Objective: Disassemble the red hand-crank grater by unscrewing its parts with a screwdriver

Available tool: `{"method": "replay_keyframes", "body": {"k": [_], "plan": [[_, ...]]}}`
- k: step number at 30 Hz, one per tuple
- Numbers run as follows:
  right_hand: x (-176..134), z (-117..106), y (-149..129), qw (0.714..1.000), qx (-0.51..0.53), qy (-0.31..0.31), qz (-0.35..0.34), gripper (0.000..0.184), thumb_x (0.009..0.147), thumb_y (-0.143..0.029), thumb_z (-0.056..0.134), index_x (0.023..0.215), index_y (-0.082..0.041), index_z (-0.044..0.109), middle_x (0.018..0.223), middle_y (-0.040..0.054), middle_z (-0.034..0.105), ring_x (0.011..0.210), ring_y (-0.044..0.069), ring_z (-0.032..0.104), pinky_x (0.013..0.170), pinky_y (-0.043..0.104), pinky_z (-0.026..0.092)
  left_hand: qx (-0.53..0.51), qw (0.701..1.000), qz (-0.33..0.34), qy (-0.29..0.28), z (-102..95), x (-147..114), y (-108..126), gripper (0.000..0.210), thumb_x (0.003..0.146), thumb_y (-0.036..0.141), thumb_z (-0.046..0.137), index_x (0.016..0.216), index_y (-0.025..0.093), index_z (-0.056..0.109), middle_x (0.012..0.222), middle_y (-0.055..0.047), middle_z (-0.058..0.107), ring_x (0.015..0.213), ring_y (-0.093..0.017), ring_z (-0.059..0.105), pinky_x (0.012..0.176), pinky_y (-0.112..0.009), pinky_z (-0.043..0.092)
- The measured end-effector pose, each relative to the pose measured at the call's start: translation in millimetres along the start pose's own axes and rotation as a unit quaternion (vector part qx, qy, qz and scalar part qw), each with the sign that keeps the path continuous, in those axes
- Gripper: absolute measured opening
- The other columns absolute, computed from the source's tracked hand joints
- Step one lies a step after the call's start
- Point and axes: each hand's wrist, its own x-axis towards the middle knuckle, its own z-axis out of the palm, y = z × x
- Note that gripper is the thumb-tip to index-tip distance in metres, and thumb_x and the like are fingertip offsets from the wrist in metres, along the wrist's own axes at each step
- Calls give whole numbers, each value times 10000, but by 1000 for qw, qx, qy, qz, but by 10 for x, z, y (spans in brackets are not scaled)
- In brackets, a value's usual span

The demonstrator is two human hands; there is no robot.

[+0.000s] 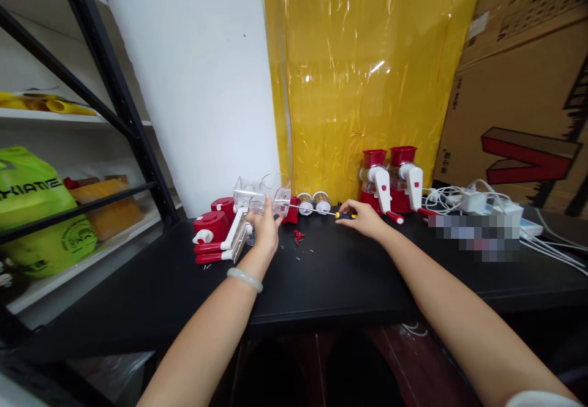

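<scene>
My left hand [265, 223] is closed round a clear plastic housing [250, 196], held on its side above the table. A screwdriver [345, 215] with a yellow and black handle is pinched in my right hand [362, 218]. Its long thin shaft reaches left to the right end of the housing; whether the tip touches a screw is too small to tell. Below and left of my left hand lie white crank handles [235, 235] with red grips. Red round bases [215, 226] stand behind them. Small red parts [298, 235] lie on the table between my hands.
Two metal grater drums [320, 202] lie behind the screwdriver. Two red-and-white rotary graters [404, 180] stand at the back right. Further right, white cables and power adapters [475, 199] lie tangled on the black table [321, 291]. A black-framed shelf [138, 125] borders the left side.
</scene>
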Motion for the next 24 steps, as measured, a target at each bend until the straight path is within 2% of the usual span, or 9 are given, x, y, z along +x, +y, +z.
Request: {"method": "replay_keyframes", "body": {"k": [6,13,16,19,21,24], "plan": [[10,-47,-2,996,-58,29,-54,275,742,-452,750,885,-219,725,936,80,710,898,246,657,859,382,491,-2,1000,1,-8,5,-9,7,568,805,342,767,1163,299,328,1325,-89,565,1197,-211,612,972,-463,537],[-17,-153,-74,989,-122,57,-57,331,805,-556,698,908,-243,724,952,90,677,918,256,635,861,383,478,-14,1000,-7,-10,5,-28,29,537,802,338,772,1137,303,353,1341,-76,552,1196,-206,609,982,-465,531],[-1,-151,-71,993,-60,84,-58,422,734,-635,727,849,-230,698,910,87,669,880,250,629,855,389,486,-11,1000,-16,-10,-7,-11,39,541,804,364,765,1158,306,360,1288,-65,587,1164,-204,629,985,-484,523],[37,-113,-33,988,40,149,-10,549,623,-717,750,827,-216,657,884,81,659,836,239,621,817,392,505,-10,999,-27,-25,-17,3,46,476,815,409,743,1130,279,410,1180,-62,635,1112,-207,654,984,-501,513],[71,-89,5,972,115,201,33,576,623,-743,721,834,-215,628,872,66,654,820,223,617,791,382,512,-16,999,-28,-38,-19,0,46,442,807,413,748,1084,261,439,1105,-54,657,1068,-203,672,981,-498,507],[128,-83,78,935,239,250,76,535,699,-753,633,815,-235,568,786,29,616,752,194,600,698,345,514,-17,998,-28,-53,-16,-23,32,446,762,390,792,1017,254,452,1029,-29,671,1005,-194,688,964,-484,512]]}}
